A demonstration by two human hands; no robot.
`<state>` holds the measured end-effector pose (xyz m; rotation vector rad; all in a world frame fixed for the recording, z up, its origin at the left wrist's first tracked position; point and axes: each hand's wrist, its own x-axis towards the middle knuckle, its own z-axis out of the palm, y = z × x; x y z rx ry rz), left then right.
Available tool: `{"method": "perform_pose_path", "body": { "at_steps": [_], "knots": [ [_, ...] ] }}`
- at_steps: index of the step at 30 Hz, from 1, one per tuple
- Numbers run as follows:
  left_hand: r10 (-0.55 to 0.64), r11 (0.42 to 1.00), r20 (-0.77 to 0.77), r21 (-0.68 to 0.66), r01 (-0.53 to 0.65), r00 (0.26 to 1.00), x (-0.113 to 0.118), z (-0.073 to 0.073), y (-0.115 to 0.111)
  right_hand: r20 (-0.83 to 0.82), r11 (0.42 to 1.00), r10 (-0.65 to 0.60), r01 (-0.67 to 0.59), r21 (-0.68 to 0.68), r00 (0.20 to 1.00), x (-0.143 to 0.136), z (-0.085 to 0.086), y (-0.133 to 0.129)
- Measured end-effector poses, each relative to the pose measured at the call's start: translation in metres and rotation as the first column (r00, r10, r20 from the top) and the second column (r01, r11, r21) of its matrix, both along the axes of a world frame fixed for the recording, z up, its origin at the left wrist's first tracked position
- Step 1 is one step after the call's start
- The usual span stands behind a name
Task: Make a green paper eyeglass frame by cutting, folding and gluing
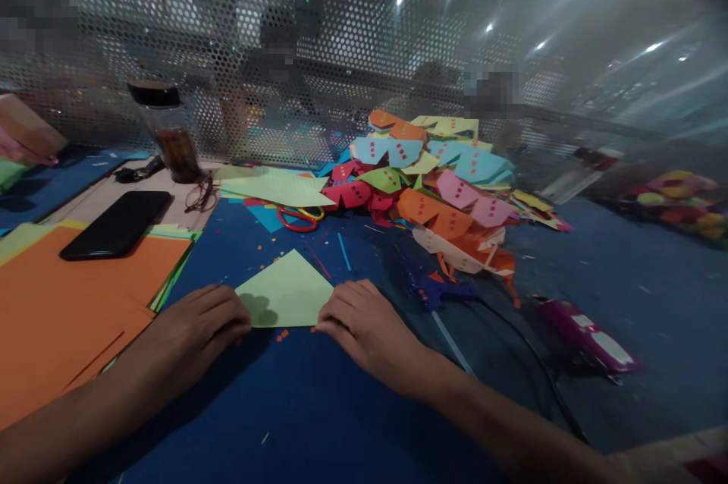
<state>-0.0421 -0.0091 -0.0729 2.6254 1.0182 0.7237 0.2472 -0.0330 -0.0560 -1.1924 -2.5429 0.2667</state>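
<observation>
A pale green sheet of paper [293, 290], folded into a triangle with its point facing away from me, lies on the blue tabletop [296, 408]. My left hand [210, 321] grips its left corner, with fingers and thumb closed over it. At the opposite corner my right hand [364, 321] pinches the paper in the same way. Both corners are hidden under the fingers. Small orange paper scraps [283, 334] lie at the near edge of the fold.
Orange sheets [73, 302] and a black phone [117, 226] are on the left, near a lidded bottle [174, 139]. Scissors [299, 218] lie beyond the triangle. Cut paper shapes [432, 188] are heaped behind a blue glue gun [435, 290]; a purple device [588, 336] sits further right.
</observation>
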Motion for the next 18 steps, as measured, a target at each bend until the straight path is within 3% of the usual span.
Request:
{"method": "perform_pose_path", "body": {
  "at_steps": [18],
  "knots": [
    [0.067,0.992,-0.062,-0.102,-0.073,0.996,-0.0065,-0.0047,0.001,-0.07,0.995,-0.047,0.04,-0.093,0.996,0.0,-0.0001,-0.0006]
  ]
}}
